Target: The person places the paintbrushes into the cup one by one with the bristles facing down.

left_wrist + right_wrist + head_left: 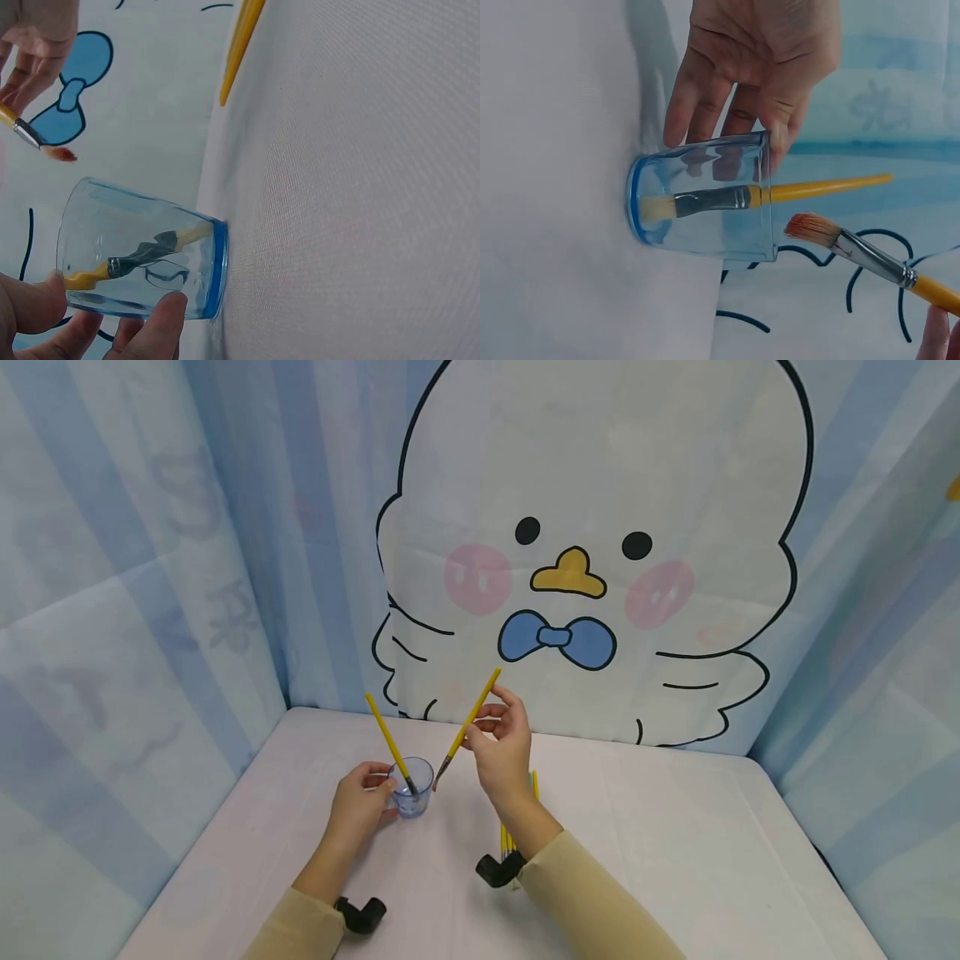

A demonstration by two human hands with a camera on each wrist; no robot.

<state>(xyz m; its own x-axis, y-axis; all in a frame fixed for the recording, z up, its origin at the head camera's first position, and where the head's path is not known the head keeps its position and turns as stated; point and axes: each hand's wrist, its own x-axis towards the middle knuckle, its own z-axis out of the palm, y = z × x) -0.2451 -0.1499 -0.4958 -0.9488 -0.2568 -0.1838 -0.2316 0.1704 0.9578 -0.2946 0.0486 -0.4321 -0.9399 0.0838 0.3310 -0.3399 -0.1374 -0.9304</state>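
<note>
1. Head view. From where I stand, the left hand (360,802) grips a clear blue-tinted cup (412,808) at its left side. One flat paintbrush (387,732) leans inside, bristles down. The right hand (506,750) pinches a second paintbrush (471,720) by its yellow handle, bristles downward, just right of the cup. More brushes (503,838) lie on the tablecloth (645,860), nearer and partly under the right forearm.

2. Left wrist view. Left thumb and fingers curve against the cup wall. The pinched brush shows a reddish tip, apart from the cup.

3. Right wrist view. Leaning brush: pale bristles at the cup's base. Pinched brush: reddish bristles just beside the rim, outside it. Whether the cup's base touches the cloth, I cannot tell.

4. Step, my judgement: bringing the second brush to the cup. The next move seems to call for shifting its bristles left over the rim, then lowering, cup held steady.

5. Count: cup, 1; brushes inside, 1; in hand, 1; on the cloth, several, overlap prevents an exact figure.
</note>
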